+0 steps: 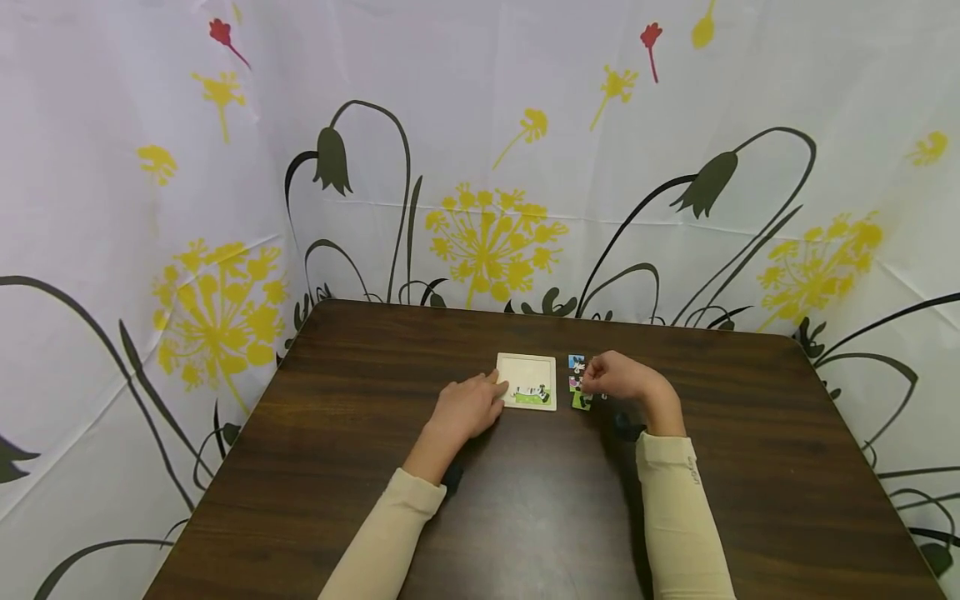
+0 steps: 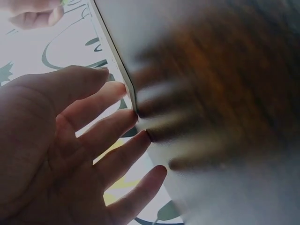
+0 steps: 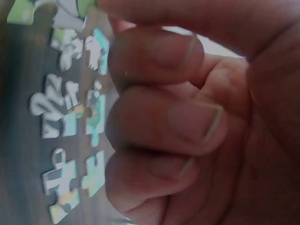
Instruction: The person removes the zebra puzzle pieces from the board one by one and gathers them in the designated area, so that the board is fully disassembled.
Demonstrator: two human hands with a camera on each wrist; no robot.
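A square wooden puzzle board with a raised rim lies on the table. Some fitted pieces with a green and black-and-white picture fill its lower part. My left hand rests at the board's left edge, fingertips touching the rim; the left wrist view shows its fingers spread and fairly straight. To the right of the board, my right hand pinches a green and white puzzle piece at its fingertips. The other fingers curl into the palm.
Several loose puzzle pieces lie in rows on the dark wooden table, partly hidden under my right hand. A white curtain with flower prints hangs behind the table's far edge.
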